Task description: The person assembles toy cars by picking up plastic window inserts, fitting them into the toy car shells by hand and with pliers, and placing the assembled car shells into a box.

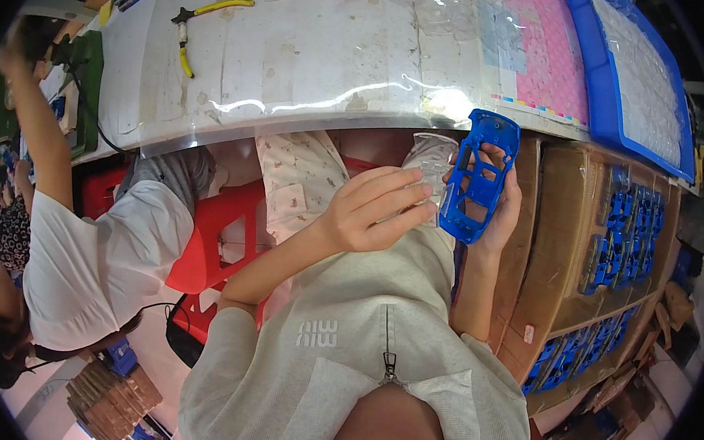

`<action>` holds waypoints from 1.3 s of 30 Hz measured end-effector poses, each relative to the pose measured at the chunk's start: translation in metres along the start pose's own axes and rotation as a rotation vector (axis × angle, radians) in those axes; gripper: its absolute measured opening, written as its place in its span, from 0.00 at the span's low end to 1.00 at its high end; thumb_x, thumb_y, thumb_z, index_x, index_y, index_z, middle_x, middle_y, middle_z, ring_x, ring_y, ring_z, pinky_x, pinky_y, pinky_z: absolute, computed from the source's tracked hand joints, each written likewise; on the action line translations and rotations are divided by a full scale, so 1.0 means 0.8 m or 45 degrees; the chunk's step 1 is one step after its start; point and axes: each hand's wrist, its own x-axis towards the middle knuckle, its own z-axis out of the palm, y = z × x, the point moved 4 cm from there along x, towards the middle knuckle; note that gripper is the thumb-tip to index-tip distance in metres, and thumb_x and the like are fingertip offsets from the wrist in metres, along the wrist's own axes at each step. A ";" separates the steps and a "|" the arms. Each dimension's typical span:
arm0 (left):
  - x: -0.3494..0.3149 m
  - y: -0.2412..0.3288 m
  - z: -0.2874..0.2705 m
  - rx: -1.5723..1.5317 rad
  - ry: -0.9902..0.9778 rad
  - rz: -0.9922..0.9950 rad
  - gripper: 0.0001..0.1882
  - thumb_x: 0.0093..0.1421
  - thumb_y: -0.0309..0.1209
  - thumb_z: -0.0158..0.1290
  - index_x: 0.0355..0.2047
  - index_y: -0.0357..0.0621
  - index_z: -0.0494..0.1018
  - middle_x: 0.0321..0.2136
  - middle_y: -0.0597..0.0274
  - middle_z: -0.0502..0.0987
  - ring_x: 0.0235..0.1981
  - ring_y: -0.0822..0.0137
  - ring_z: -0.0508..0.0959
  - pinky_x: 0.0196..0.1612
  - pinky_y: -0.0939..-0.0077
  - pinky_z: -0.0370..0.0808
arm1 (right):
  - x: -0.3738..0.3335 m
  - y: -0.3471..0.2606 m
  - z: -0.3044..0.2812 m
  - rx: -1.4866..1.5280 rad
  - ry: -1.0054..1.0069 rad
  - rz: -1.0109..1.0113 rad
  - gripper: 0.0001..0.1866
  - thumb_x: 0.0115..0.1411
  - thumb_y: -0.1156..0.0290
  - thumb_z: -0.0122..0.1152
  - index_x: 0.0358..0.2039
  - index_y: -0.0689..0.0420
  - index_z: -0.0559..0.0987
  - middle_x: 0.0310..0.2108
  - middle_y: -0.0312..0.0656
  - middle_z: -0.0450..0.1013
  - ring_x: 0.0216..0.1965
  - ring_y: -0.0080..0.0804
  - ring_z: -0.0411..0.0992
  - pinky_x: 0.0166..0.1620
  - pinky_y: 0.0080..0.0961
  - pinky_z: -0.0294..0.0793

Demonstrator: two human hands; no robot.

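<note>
My right hand (pixel 502 207) grips a blue plastic toy-car body shell (pixel 480 185) with window openings, held upright just off the table's near edge. Some of its fingers show through the openings. Beside the shell is a clear moulded plastic piece (pixel 434 152), with the fingers of my left hand (pixel 377 211) bent over its near part. The left thumb is hidden, but the clear piece appears to be in that hand's grasp, close against the shell's left side.
Yellow-handled pliers (pixel 183 33) lie on the white table (pixel 298 67). A blue tray (pixel 601 99) holds clear parts at the far right. Cardboard boxes (pixel 567 212) with blue parts stand at my right. On the left are a red stool (pixel 218 234) and a co-worker in a white shirt (pixel 101 258).
</note>
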 end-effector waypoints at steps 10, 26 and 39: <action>0.007 0.022 0.012 -0.151 -0.056 0.213 0.13 0.41 0.21 0.55 0.31 0.44 0.75 0.34 0.59 0.75 0.39 0.61 0.76 0.39 0.71 0.74 | -0.005 0.001 0.027 0.287 -0.217 0.149 0.26 0.62 0.51 0.30 0.48 0.60 0.63 0.41 0.61 0.66 0.29 0.39 0.71 0.33 0.28 0.73; 0.021 0.009 0.016 -0.165 -0.003 -0.139 0.16 0.38 0.21 0.55 0.32 0.44 0.76 0.32 0.60 0.76 0.39 0.61 0.76 0.37 0.68 0.72 | -0.006 0.000 0.033 0.256 -0.212 0.123 0.22 0.62 0.58 0.34 0.48 0.61 0.62 0.40 0.54 0.69 0.41 0.40 0.71 0.45 0.32 0.71; 0.032 0.014 0.014 -0.003 -0.390 -0.252 0.13 0.42 0.33 0.57 0.30 0.44 0.74 0.38 0.61 0.73 0.46 0.60 0.70 0.49 0.59 0.64 | -0.013 -0.005 0.040 0.038 -0.127 0.001 0.20 0.61 0.58 0.38 0.46 0.60 0.62 0.41 0.42 0.66 0.41 0.27 0.66 0.47 0.23 0.65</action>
